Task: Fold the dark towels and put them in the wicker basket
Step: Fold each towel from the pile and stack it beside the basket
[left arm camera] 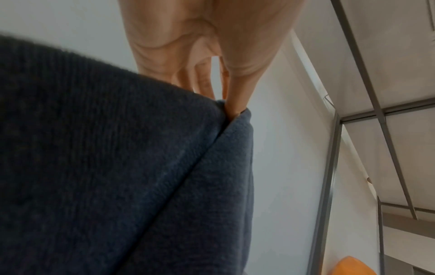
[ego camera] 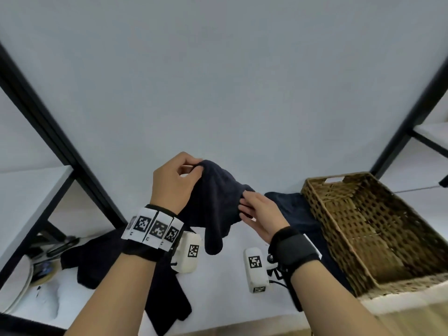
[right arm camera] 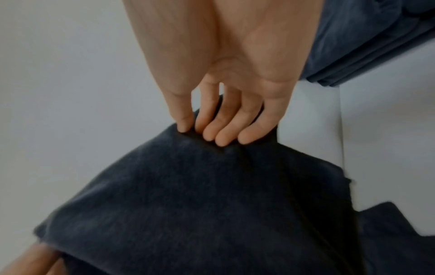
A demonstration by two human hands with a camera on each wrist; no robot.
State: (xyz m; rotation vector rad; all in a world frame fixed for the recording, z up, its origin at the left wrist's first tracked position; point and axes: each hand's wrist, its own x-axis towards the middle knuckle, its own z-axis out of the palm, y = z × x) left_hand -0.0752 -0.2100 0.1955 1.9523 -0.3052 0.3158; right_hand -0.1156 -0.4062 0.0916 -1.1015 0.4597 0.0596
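Both hands hold one dark navy towel (ego camera: 215, 202) up above the white surface. My left hand (ego camera: 178, 177) pinches its upper corner between thumb and fingers; the left wrist view shows the thumb tucked into a fold of the towel (left arm camera: 141, 167). My right hand (ego camera: 252, 209) pinches the towel's lower right edge; in the right wrist view its fingertips (right arm camera: 221, 134) press the towel (right arm camera: 200, 195) against the thumb. The towel's loose end hangs down between my wrists. An empty wicker basket (ego camera: 378, 229) stands at the right.
More dark towels lie on the white surface (ego camera: 218, 299): one at the left (ego camera: 97, 258) under my left forearm, one (ego camera: 295, 209) beside the basket's left wall. Black shelf posts (ego camera: 48, 132) rise at both sides. Plates (ego camera: 17, 282) sit on a lower level at far left.
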